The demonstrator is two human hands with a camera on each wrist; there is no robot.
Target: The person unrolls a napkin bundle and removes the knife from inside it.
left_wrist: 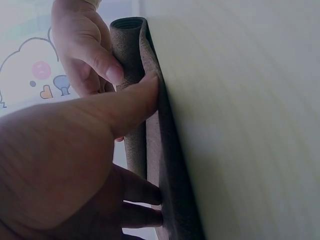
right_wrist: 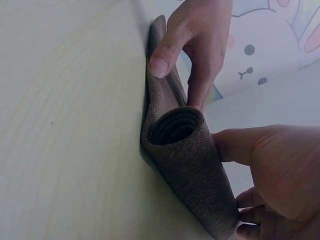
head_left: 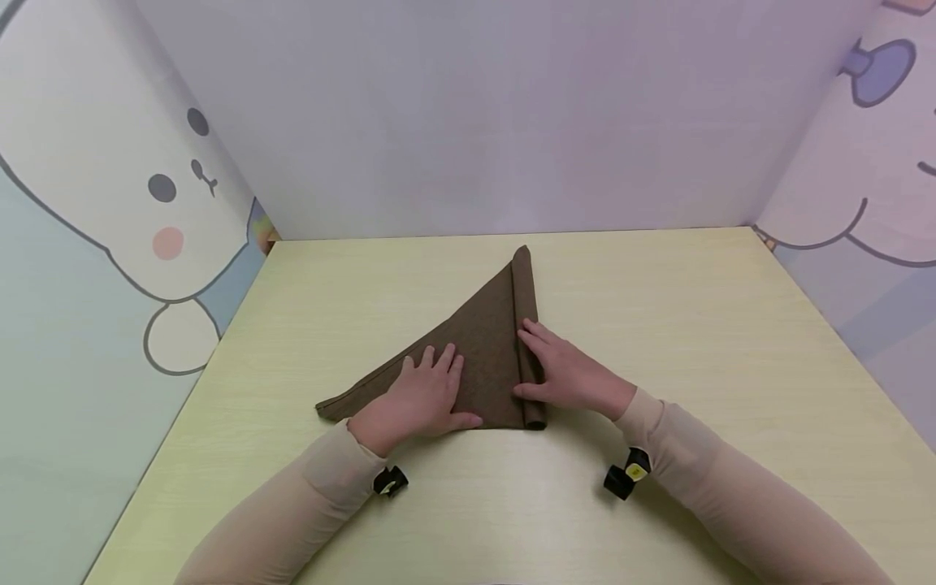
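Observation:
A brown cloth (head_left: 483, 349) lies on the table in a roughly triangular shape, its right side rolled into a tube (head_left: 525, 309). The tube's spiral end (right_wrist: 175, 127) faces the right wrist camera. My left hand (head_left: 417, 406) rests on the flat part with fingers spread, the thumb along the near edge. In the left wrist view its thumb (left_wrist: 135, 100) presses the cloth close beside the roll. My right hand (head_left: 566, 374) touches the roll from the right, fingers and thumb extended and spaced apart along it. Both hands are also visible in each wrist view.
The pale wooden table (head_left: 695, 325) extends around the cloth on all sides. A plain light wall (head_left: 475, 122) stands at its back edge, with cartoon-printed panels (head_left: 110, 162) at the sides. Small black devices (head_left: 620, 481) sit at both wrists.

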